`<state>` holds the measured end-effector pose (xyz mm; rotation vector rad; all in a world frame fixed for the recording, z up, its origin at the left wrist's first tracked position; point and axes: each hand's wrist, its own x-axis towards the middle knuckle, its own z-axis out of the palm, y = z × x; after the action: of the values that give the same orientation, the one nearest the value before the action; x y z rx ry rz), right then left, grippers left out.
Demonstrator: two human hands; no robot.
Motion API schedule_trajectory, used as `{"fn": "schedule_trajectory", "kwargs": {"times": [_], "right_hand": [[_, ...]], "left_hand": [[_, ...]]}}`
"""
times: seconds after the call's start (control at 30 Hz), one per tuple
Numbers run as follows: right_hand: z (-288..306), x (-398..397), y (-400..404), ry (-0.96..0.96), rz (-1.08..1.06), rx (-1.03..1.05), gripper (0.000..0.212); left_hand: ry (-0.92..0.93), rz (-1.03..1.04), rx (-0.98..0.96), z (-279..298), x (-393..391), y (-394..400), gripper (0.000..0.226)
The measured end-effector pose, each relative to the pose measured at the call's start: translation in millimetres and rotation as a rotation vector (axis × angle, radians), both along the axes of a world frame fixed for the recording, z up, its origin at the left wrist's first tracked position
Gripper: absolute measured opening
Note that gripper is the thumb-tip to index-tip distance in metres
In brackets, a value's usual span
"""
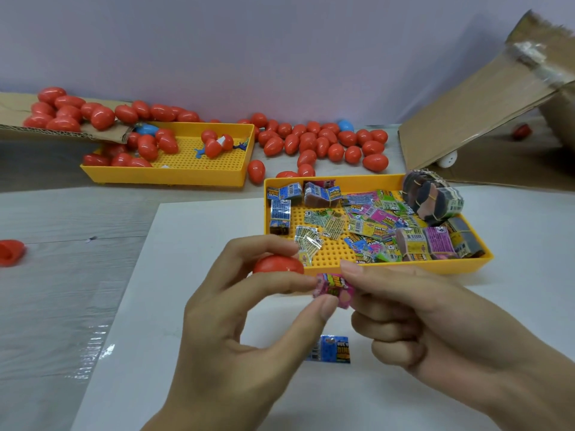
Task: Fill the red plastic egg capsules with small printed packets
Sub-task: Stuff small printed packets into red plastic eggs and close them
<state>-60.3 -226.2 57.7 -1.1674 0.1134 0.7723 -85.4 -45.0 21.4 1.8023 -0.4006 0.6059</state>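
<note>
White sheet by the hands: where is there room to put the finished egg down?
The white sheet is bare left of the left hand, short of the red capsule half. Also bare right of the packet tray. Crowded: the red eggs behind that tray, and the blue packet under the hands.

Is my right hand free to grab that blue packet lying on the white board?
Probably not yet: the right hand is pinching the pink packet. The blue packet lies uncovered just below, so nothing else blocks it.
</note>
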Motion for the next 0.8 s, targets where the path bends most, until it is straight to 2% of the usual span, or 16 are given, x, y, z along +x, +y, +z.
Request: {"fn": "schedule_trajectory", "kwargs": {"times": [0.13,0.33,0.43,0.57,0.8], "right_hand": [[0.2,-1.7,3.4,-0.063,-0.048,-0.047,0.038],[-2.1,-7.3,11.5,-0.524,-0.178,-0.164,0.021],[-0.9,-9.2,12.8,-0.652,-0.289,-0.205,0.018],[-1.5,-7.4,9.8,-0.687,-0.355,-0.272,0.024],[-0.4,-3.3,5.2,-0.687,-0.335,-0.369,0.029]], "left_hand": [[0.082,-0.048,-0.072,-0.2,-1.1,-3.6,0.004],[0.206,-0.110,-0.240,0.7,-3.0,-6.0,0.011],[0.246,-0.140,-0.279,2.2,-4.0,-5.9,0.011],[0.259,-0.190,-0.326,5.3,-3.4,-5.8,0.017],[0.302,-0.138,-0.381,7.9,-2.5,-4.3,0.036]]}}
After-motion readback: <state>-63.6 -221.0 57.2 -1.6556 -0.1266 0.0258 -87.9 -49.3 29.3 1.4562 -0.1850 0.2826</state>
